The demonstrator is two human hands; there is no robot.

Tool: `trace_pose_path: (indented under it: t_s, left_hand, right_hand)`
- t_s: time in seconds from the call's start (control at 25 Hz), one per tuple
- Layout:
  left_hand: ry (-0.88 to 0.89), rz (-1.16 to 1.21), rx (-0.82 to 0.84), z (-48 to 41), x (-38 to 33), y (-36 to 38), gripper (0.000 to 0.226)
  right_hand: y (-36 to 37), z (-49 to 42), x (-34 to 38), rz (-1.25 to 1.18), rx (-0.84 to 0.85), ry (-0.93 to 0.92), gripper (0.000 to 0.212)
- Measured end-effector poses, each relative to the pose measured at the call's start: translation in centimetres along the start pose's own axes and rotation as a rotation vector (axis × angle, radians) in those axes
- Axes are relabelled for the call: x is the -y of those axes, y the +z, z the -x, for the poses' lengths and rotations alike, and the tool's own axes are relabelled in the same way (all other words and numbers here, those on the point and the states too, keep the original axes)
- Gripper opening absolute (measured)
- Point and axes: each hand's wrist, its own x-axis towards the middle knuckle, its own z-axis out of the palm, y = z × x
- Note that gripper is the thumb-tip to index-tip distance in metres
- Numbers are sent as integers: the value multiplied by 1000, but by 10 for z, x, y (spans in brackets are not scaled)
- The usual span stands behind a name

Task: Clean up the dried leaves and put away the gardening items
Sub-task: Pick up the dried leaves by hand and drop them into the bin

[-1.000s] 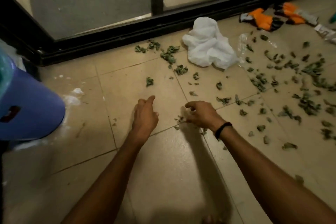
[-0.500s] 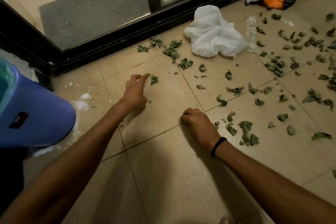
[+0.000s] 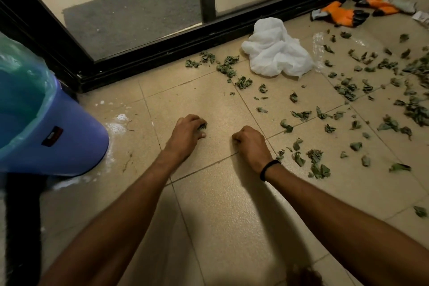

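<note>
Half a second ago the left hand was stretched with straight fingers toward 1 leaf alone on the floor. Now its fingers are curled around that leaf, and a bit of green shows between them. The right hand stays clenched in a fist with knuckles on the tile; I cannot tell if it holds anything inside. So this leaf is picked up, and the next move is probably to the bin, which stands just to the left. Many leaves are scattered at the right, around the white cloth and below the gloves, so the task is far from finished.
</note>
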Motion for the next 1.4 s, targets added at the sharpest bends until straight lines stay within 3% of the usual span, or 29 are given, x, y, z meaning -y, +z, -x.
trace_pose_path:
  t_s: [0.16, 0.32, 0.44, 0.48, 0.6, 0.68, 0.72, 0.76, 0.84, 0.92, 0.96, 1.04, 1.2, 1.28, 1.4]
  left_hand:
    - [-27, -3, -227, 16, -8, 20, 10]
    - [-94, -89, -306, 21, -20, 30, 14]
    - [-299, 48, -344, 24, -42, 6, 21]
    - [-362, 157, -426, 28, -52, -15, 22]
    - [-351, 380, -941, 59, -71, -125, 15]
    - [-344, 304, -1269, 95, -61, -210, 5]
    - [-376, 228, -1348, 109, -47, -243, 3]
    - [-454, 153, -1341, 124, -28, -272, 3]
    - [-688, 80, -1105, 145, 19, -300, 10]
    - [-854, 43, -872, 156, 49, -299, 30]
    - [-873, 39, -834, 158, 55, -294, 38]
    - [-815, 53, -910, 156, 44, -284, 40]
    - [-514, 117, -1151, 126, -6, -253, 23]
    - [-382, 180, -1076, 100, -33, -221, 19]
    - [-289, 220, -779, 63, -63, -154, 20]
  right_hand:
    - [10, -8, 5, 91, 29, 3, 26]
    - [-2, -29, 20, -57, -26, 199, 22]
    - [-25, -53, 63, -768, 70, 652, 5]
    - [-34, -59, 87, -1006, 107, 695, 10]
    - [-66, -71, 180, -1340, 227, 451, 17]
    - [-86, -74, 253, -1356, 270, 124, 13]
    - [-94, -75, 288, -1281, 226, -73, 12]
    - [-98, -75, 325, -1137, 160, -287, 12]
    - [-86, -80, 385, -742, 37, -591, 13]
    - [-67, -87, 415, -401, 51, -676, 18]
    - [-60, -89, 419, -310, 89, -679, 23]
    - [-57, -91, 406, -368, 155, -636, 27]
    - [-80, -98, 334, -799, 205, -389, 14]
    - [-87, -99, 279, -836, 124, -248, 10]
    - [-87, -85, 187, -667, 20, -61, 11]
